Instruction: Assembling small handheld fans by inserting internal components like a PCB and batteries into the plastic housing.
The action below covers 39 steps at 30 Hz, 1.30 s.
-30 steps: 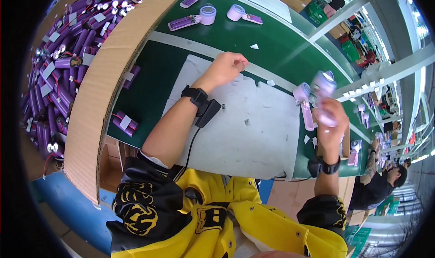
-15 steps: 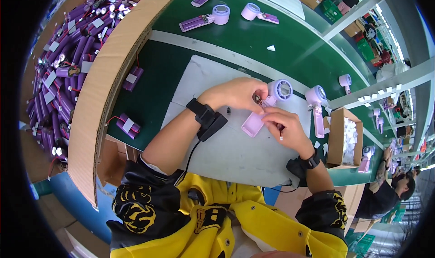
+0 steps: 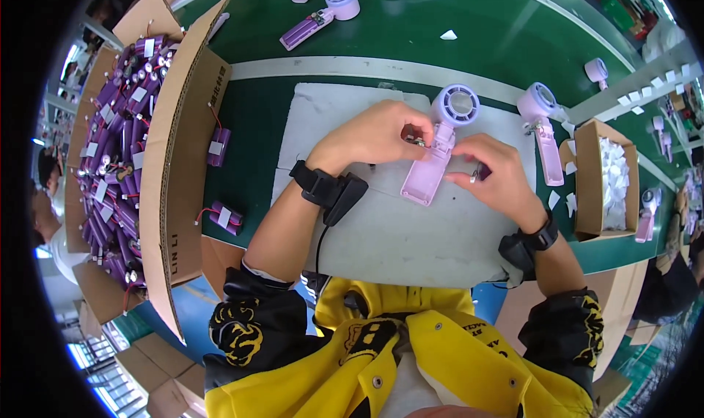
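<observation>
As both my forearms reach up from the lower edge, their wrists ringed by black bands, the left hand [image 3: 378, 136] arches knuckles-up, its fingers curled around a small metallic part; whether they pinch it I cannot tell. My right hand [image 3: 495, 176] faces it, thumb and forefinger spread apart, with a small dark piece showing behind them; I cannot tell whether the other fingers grip it. Between the two hands, over the pale mat [image 3: 367, 242], is the lilac fan [image 3: 427, 174]: its round head points away from me, beyond my fingertips, and its open pink handle slants toward me, just beside the right thumb. At left, the cardboard box [image 3: 194, 161] bears dark printed characters running sideways along its wall. My yellow-and-black jacket [image 3: 469, 359] carries dark lettering, partly lost in folds.
</observation>
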Motion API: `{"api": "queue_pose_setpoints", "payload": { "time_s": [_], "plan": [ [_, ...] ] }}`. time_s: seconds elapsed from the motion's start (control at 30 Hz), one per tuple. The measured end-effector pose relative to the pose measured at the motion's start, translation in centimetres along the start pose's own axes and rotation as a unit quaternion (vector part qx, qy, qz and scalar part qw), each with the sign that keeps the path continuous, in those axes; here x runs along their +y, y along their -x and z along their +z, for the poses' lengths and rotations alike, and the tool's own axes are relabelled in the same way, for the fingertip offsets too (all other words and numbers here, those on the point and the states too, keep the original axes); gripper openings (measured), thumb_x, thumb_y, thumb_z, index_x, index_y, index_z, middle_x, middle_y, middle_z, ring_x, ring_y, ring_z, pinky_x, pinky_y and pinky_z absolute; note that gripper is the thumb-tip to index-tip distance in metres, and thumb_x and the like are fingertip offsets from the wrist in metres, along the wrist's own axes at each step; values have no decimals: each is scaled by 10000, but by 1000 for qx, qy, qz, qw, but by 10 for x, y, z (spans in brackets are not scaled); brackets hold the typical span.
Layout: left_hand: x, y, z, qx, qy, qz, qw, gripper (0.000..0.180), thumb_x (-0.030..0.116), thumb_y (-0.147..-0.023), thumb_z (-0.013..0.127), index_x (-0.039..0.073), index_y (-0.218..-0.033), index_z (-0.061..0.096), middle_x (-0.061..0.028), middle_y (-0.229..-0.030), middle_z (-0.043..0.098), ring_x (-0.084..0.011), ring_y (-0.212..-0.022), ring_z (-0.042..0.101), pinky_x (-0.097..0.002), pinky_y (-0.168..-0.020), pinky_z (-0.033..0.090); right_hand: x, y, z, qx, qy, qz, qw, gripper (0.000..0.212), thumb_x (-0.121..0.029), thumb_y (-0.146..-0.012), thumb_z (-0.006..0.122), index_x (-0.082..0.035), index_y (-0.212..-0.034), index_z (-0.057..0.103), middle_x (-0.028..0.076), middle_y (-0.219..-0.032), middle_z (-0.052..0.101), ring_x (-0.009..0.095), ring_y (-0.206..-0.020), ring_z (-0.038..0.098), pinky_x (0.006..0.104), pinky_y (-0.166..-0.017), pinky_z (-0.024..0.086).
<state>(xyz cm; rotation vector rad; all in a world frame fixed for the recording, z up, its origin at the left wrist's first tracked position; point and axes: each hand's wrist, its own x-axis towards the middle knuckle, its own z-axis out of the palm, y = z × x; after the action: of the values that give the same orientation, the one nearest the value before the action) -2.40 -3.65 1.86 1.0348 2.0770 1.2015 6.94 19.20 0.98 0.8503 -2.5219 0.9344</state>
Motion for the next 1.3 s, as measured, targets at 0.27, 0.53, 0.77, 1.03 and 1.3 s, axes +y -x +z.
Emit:
{"api": "queue_pose_setpoints", "payload": {
  "time_s": [0.27,0.53,0.77,1.03,1.3],
  "plan": [
    [0,6,5,8,-24,4,1000,124,126,-779,742,60,-871,693,-45,-763,650,-170,-703,582,-316,-657,458,26,2,-14,-115,-291,125,942,234,-33,-724,789,-34,-915,655,111,-898,655,246,-789,614,316,-737,477],
    [4,16,12,35,-66,32,997,123,79,-812,717,64,-925,671,-63,-813,658,-197,-740,591,-313,-702,467,12,6,-2,-49,43,-42,997,25,-36,-827,688,-21,-844,678,103,-928,663,253,-788,630,332,-729,491],
    [2,28,11,-4,-9,20,1000,142,41,-850,708,19,-967,630,-38,-930,648,-149,-849,580,-292,-816,477,0,0,-2,28,-298,215,930,113,-88,-915,636,-1,-969,683,102,-1036,683,200,-917,650,333,-818,506],
    [2,30,14,11,30,29,999,161,48,-834,703,33,-984,644,-51,-920,662,-171,-849,598,-305,-808,477,-3,2,-4,257,-430,114,858,172,-81,-907,621,17,-1046,643,119,-1076,661,199,-992,627,335,-856,499],
    [4,32,15,7,34,44,998,182,16,-827,664,46,-1006,653,-48,-919,675,-176,-861,617,-302,-797,481,0,0,-15,-113,-26,110,987,140,-101,-893,665,33,-934,655,115,-906,665,226,-828,622,301,-724,484]
  ]
}}
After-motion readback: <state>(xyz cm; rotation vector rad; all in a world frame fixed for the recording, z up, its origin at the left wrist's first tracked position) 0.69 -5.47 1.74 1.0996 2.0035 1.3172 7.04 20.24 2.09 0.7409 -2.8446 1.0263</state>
